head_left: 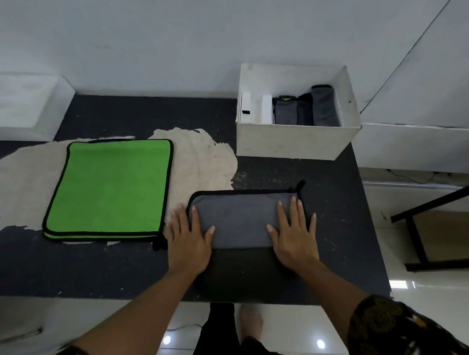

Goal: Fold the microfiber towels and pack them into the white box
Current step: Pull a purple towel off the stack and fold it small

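Note:
A grey microfiber towel [241, 220] with black trim lies folded on the dark table, near the front edge. My left hand [189, 241] rests flat on its left end, fingers spread. My right hand [293, 235] lies flat on its right end, fingers spread too. Neither hand grips anything. A stack of green towels [110, 187] with black trim lies flat to the left. The white box [294, 142] stands at the back right, with several folded grey towels [306, 108] upright inside it.
The dark table top [338, 226] has a worn pale patch [207, 159] in the middle. A white block [17, 105] sits at the back left against the wall. A black frame [412, 237] stands on the tiled floor to the right.

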